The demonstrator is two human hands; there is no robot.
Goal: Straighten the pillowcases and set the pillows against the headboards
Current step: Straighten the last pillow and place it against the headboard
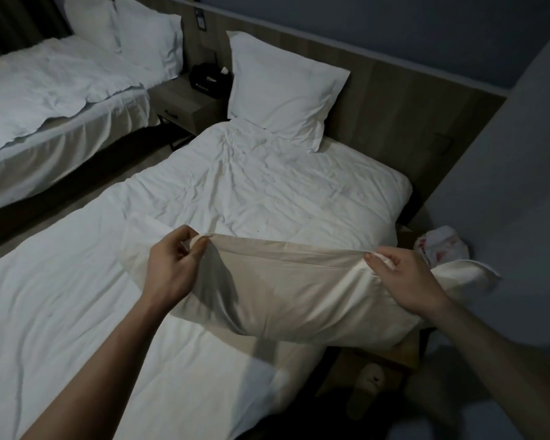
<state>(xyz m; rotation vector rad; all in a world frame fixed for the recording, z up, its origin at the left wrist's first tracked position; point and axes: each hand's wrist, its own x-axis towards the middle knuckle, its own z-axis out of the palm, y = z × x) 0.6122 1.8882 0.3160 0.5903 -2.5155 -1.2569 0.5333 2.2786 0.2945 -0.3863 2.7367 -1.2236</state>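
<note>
- A hotel-style twin bedroom, dimly lit
- Two single beds side by side, the near bed (267,192) and the far bed (45,90), both dressed in plain white linen
- One long wooden headboard panel (378,90) runs behind both beds
- A small nightstand (185,106) with a drawer stands between them, carrying a black tissue box (208,79)
- White pillows (283,87) lean upright against the panel

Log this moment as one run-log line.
left hand: pinches pillowcase edge | right hand: pinches opposite corner | pillow: on near bed, not at headboard | second pillow: against headboard
</note>
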